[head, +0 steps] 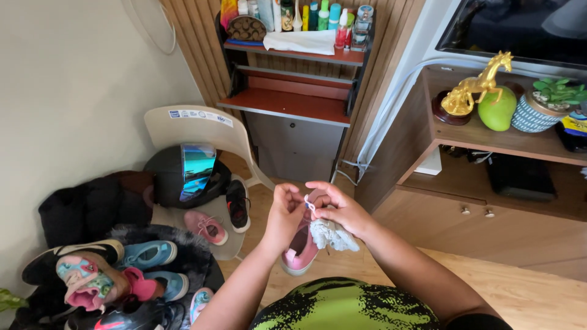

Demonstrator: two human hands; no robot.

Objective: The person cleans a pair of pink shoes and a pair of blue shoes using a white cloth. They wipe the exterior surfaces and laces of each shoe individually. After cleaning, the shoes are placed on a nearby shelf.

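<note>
A small pink shoe [301, 252] with a white sole hangs between my hands, toe pointing down toward me. My left hand [284, 214] pinches its white lace near the top. My right hand [340, 208] also pinches the lace at the same spot, and a grey-white cloth [333, 235] is bunched under its palm against the shoe. Both hands meet above the wooden floor, in front of a cabinet.
A white plastic chair [195, 125] at left carries a black helmet [183, 177] with a mirrored visor, a black shoe [238, 205] and a pink shoe [206, 227]. Several shoes [116, 275] pile at lower left. A shelf [293, 104] of bottles stands behind, a wooden cabinet [489, 214] at right.
</note>
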